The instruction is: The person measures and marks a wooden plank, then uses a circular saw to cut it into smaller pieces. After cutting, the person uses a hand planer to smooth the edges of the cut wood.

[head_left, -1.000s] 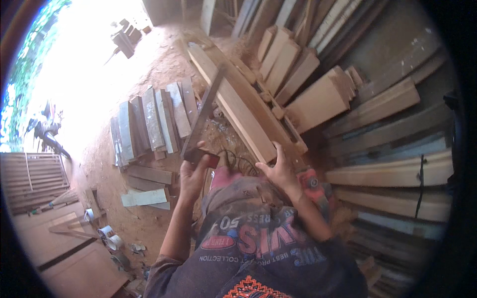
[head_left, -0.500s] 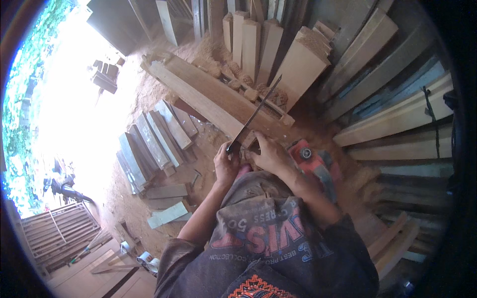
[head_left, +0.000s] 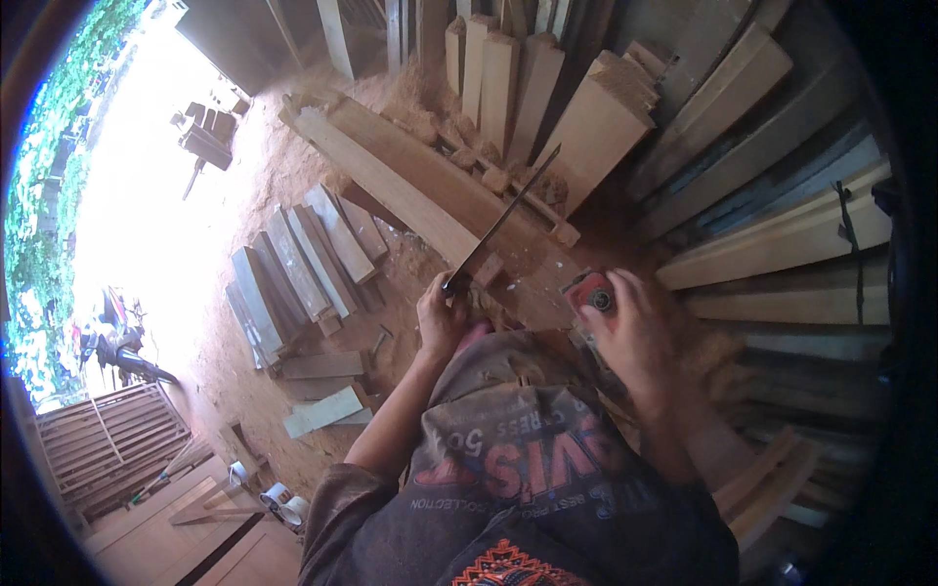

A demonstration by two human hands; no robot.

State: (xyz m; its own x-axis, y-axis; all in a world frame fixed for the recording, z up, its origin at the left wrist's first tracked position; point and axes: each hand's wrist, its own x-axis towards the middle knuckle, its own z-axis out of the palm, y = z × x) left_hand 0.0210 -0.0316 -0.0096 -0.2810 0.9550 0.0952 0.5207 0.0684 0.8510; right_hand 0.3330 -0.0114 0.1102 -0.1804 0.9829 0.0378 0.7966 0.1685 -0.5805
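Observation:
My left hand (head_left: 442, 313) is closed around the near end of a long, thin, dark metal strip (head_left: 508, 208). The strip slants up to the right across a pale wooden beam (head_left: 381, 183) lying in front of me; whether it is a blade or a rule I cannot make out. Off to the right, my right hand (head_left: 635, 332) is wrapped over a red power planer (head_left: 588, 291) with a round dark knob. The hand and forearm hide most of the planer's body. A wider plank (head_left: 440, 176) lies alongside the beam, with shavings heaped beyond it.
Short boards (head_left: 303, 259) lie in rows on the sawdust-covered floor (head_left: 220, 361) at left, with a small hammer-like tool (head_left: 381, 339) near them. Thick timbers (head_left: 601, 122) stand at the far side. Long planks (head_left: 782, 230) are stacked along the right. A slatted wooden frame (head_left: 112, 439) is at lower left.
My right hand has let go of the near end of the beam and moved right onto the power planer. My left hand still holds the strip in nearly the same place.

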